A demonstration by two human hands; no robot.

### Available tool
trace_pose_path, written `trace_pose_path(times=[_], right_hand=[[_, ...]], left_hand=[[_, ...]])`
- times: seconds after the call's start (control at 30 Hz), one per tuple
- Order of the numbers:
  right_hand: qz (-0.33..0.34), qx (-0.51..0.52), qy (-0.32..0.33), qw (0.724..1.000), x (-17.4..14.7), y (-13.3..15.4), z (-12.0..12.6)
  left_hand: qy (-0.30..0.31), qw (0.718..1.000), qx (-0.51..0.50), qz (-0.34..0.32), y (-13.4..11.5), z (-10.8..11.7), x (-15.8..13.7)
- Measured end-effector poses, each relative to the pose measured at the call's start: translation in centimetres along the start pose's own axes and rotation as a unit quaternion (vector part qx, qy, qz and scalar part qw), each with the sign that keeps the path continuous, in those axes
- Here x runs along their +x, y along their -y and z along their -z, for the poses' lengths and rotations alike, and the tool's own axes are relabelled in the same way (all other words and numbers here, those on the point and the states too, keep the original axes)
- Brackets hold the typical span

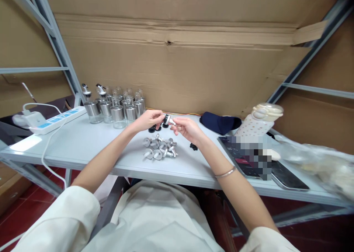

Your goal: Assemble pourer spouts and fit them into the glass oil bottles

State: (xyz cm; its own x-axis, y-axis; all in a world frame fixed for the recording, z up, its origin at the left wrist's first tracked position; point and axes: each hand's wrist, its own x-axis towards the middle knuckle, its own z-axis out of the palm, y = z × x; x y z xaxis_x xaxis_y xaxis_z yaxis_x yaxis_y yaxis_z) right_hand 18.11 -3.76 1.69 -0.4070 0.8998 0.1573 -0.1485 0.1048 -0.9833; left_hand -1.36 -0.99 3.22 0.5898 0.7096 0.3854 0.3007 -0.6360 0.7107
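Between my two hands, above the table, is a bottle pourer point(169, 120) with a black collar and a silver spout. My left hand point(151, 120) pinches the black collar end. At the spout end, the fingers of my right hand point(186, 128) are closed. Below them lies a pile of silver pourer spouts point(159, 149) on the table. Several black caps point(152, 129) sit just behind the pile, partly hidden by my left hand. A small heap of black pieces point(193, 146) lies beside my right wrist.
Glass bottles with steel sleeves point(117, 113) stand at the back left, two with pourers fitted. A white power strip point(59, 120) lies farther left. On the right are a navy cap point(220, 123), a dotted bottle point(256, 123), a tablet point(235, 156), a phone point(290, 176) and plastic bags point(320, 163).
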Motion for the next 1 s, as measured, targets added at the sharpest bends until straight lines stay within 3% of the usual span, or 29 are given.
trace_pose_path(times=[0.1,0.2,0.3,0.43,0.5,0.57,0.63,0.73,0.83,1.0], right_hand=[[-0.057,0.049,0.012,0.997,-0.2,0.2,0.2],[-0.074,0.056,0.015,0.996,-0.3,0.3,0.1],[-0.044,0.019,0.013,0.999,-0.3,0.1,-0.2],[0.052,-0.094,0.001,0.994,-0.3,-0.3,-0.5],[0.129,-0.216,-0.037,0.967,-0.4,-0.4,-0.2],[0.196,-0.33,-0.09,0.919,-0.5,-0.3,0.4],[0.231,-0.382,-0.132,0.885,-0.4,-0.2,1.1],[0.273,-0.402,-0.167,0.858,-0.1,-0.1,2.2],[0.294,-0.453,-0.164,0.826,0.1,-0.4,3.1],[0.286,-0.521,-0.133,0.793,0.0,-1.1,3.8]], left_hand=[[-0.003,1.0,0.025,-0.006,0.2,-0.1,0.0],[-0.031,0.996,0.086,-0.012,0.3,-0.2,0.1],[-0.068,0.986,0.149,-0.024,0.3,-0.3,0.3],[-0.095,0.982,0.16,-0.013,0.4,-0.1,0.6],[-0.127,0.981,0.149,0.011,0.7,0.5,0.6],[-0.169,0.974,0.146,0.033,1.2,1.4,0.4],[-0.183,0.97,0.152,0.042,1.6,2.3,0.1],[-0.095,0.973,0.196,0.075,2.1,3.3,-0.3],[0.011,0.955,0.26,0.144,2.3,3.6,-0.7],[0.088,0.926,0.293,0.222,2.9,3.7,-0.9]])
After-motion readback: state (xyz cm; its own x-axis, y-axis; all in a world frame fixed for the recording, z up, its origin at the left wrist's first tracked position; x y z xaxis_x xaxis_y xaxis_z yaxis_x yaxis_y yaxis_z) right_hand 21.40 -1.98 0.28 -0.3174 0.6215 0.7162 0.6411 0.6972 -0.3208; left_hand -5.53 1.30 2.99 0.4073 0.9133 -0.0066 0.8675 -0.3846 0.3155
